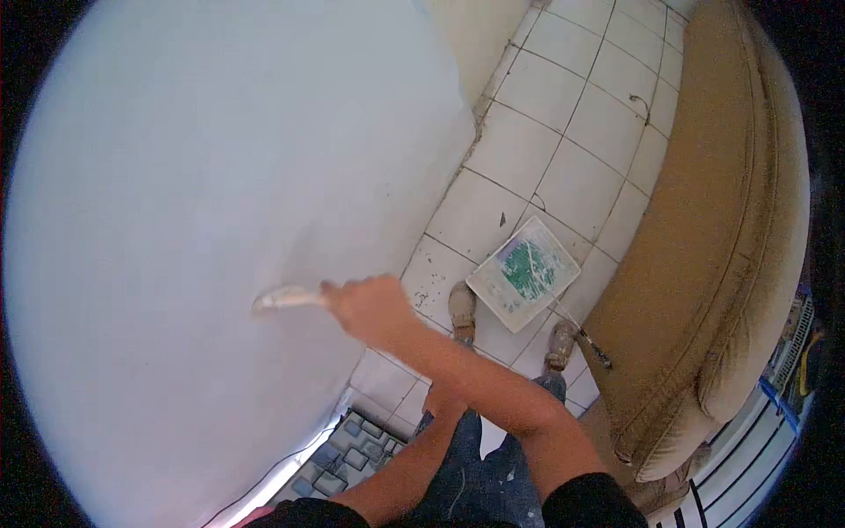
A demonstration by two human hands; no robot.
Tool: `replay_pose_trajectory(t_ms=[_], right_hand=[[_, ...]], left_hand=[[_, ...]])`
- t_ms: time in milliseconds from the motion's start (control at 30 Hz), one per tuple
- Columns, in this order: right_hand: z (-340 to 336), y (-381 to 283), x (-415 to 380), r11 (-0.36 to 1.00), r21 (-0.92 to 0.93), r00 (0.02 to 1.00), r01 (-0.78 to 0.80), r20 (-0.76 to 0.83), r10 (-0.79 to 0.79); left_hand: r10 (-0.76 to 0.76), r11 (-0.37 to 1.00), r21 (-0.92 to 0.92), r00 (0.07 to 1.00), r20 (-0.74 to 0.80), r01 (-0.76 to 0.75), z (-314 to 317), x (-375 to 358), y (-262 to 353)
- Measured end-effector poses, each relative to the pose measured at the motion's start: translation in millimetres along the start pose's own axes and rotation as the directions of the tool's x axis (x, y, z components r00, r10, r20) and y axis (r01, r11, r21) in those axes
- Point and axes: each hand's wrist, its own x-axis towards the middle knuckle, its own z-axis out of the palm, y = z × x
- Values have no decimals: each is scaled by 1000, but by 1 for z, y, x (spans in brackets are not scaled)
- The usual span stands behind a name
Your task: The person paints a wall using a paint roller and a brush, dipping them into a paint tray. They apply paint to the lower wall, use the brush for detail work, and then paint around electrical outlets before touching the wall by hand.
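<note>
My right hand (370,312) is closed around a pale paintbrush (286,299), blurred by motion. The brush's far end is at the white wall (176,220), which fills the left of the view; whether it touches cannot be made out. My left hand (445,403) is beneath my right forearm, close to my jeans, its fingers hidden. On the floor ahead of my shoes stands a white paint tray (499,306) with green and whitish paint patches inside. A long thin-handled tool (572,319) lies across the tray, its dark grip sticking out toward the sofa.
A brown sofa (682,290) runs along the right side. White floor tiles (524,132) carry debris specks and a dark wire piece (645,107). A grey patterned mat (352,453) lies by the wall's foot. Slatted white furniture (748,471) with a blue item is at the lower right.
</note>
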Motion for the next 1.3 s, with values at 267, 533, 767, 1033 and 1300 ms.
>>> replay_pose_trajectory(t_ms=[267,533,767,1033,1300], right_hand=[[-57,36,21,965,48,940,-257,-222,261],[-73,52,40,803,22,665,-595,-547,508],[-79,-26,54,887,-74,773,-456,-526,354],[-16,-122,-27,986,-59,979,157,-123,-164],[-78,-46,54,989,121,994,84,-86,-74]], left_hand=[[-53,998,20,998,32,53,-17,-5,4],[-31,999,-21,999,6,31,-21,-10,-8],[-63,995,-80,998,16,64,-12,-6,-10],[-64,991,-118,998,1,64,-4,-15,-12],[-85,991,-104,996,11,86,10,-19,-18]])
